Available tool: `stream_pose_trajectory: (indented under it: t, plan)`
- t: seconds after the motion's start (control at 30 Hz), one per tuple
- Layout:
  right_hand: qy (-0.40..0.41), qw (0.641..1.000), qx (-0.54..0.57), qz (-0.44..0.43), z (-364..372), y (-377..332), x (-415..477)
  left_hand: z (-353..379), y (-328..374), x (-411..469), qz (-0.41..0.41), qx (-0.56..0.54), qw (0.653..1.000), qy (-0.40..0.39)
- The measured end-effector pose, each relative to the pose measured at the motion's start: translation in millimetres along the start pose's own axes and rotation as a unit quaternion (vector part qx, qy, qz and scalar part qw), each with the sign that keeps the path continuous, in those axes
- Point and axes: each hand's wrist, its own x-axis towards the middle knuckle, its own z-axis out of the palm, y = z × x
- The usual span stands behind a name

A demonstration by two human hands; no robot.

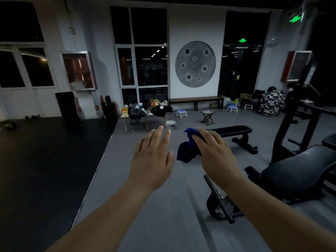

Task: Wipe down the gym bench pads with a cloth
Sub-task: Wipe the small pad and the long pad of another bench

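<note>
Underfoot, grey gym floor (172, 224) meets a black mat (45, 160) out past the left hand (152, 159), whose fingers are stretched straight and hold nothing. The right hand (216, 155) grasps a blue cloth (187, 151) that hangs beneath its fingers. Beyond those fingertips stands a flat bench (234, 130); a second bench pad (298, 171) lies to their right. A green sign (242, 40) glows over the far doorway, its writing unreadable.

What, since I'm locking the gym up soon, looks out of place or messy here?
A crumpled white item lies loose on the grey floor beside the low table, which is heaped with dark clothes. Too small to tell what it is. Nothing looks spilled or broken.
</note>
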Motion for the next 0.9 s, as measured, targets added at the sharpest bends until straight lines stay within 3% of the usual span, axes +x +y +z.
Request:
stream_pose_trajectory:
  t: [0.33, 0.9]
  plan:
    - [-0.006, 0.996, -0.06, 0.059, 144, 90, 166, 148, -78, 220, 0.084, -0.062, 0.995, 0.007]
    - [-0.04, 0.985, -0.121, 0.118, 385, 357, 400, 445, -93, 574, 0.137, -0.101, 0.985, -0.004]
